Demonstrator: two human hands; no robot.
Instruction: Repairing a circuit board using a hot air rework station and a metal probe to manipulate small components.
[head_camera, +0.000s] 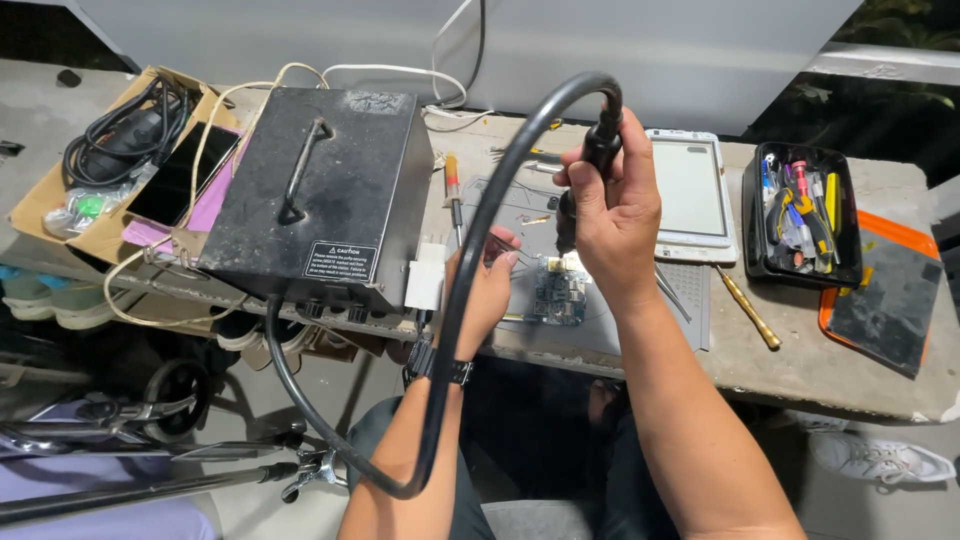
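A: What's in the right hand (612, 205)?
B: It's closed around a black wand (598, 150), nozzle pointing down; its hose (470, 260) arcs over the left wrist.
A: And the left hand (487, 290)?
B: Fingers pinched on something thin; I can't tell what.
A: Where's the board (558, 293)?
B: On the mat (600, 335), just under the nozzle, between both hands. A black box (320, 190) sits left of the left hand.

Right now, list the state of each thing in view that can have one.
Right hand: gripping black hot-air handpiece, nozzle down.
Left hand: steadying small blue circuit board, flat on grey mat.
Black metal station box: closed, handle down.
Black tool tray: full.
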